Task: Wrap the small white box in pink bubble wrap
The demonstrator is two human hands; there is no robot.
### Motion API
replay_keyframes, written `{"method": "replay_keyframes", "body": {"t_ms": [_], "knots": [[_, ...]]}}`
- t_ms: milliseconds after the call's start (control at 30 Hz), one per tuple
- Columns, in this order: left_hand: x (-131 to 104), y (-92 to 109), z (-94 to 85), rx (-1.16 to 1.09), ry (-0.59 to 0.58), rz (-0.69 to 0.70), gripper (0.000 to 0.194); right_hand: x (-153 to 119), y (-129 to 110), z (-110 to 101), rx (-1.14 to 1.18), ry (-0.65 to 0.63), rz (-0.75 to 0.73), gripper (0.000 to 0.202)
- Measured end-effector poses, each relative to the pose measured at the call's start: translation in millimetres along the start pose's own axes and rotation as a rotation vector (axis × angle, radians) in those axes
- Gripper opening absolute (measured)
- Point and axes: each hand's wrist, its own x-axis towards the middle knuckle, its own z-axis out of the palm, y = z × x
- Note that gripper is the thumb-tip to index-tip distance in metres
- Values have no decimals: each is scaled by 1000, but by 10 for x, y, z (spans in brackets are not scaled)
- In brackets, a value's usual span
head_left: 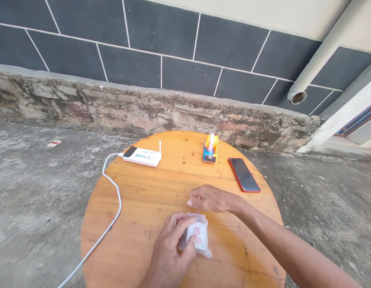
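My left hand (173, 244) is closed on a small white packet in a clear plastic bag (198, 237). Its thumb lies across the front of the packet, which bears a pinkish-red mark, and the fingers cover its left side. Just beyond the packet, my right hand (209, 198) hovers above the table with its arm reaching in from the right. The fingers of this hand are loosely bent, the thumb sits a little apart from them, and no object shows between them.
On the round wooden table (137, 204) lie a white power strip (142, 157) with a cable (118, 200), a small yellow-and-blue tape dispenser (210, 150) and a red-edged phone (244, 175). A stone-based tiled wall (173, 108) stands behind.
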Motion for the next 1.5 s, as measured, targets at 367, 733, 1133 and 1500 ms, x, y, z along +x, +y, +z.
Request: {"method": "replay_keyframes", "body": {"t_ms": [367,733,1133,1500], "knots": [[-28,25,-8,16,-1,19,30,-67,401,229,408,125,25,15],[-8,45,5,26,24,10,31,-121,307,245,536,223,-10,12],[-39,26,26,-35,81,-36,34,-414,-55,352,504,316,-25,11],[-11,73,5,-75,47,-69,35,-582,-193,464,48,501,-113,10]]}}
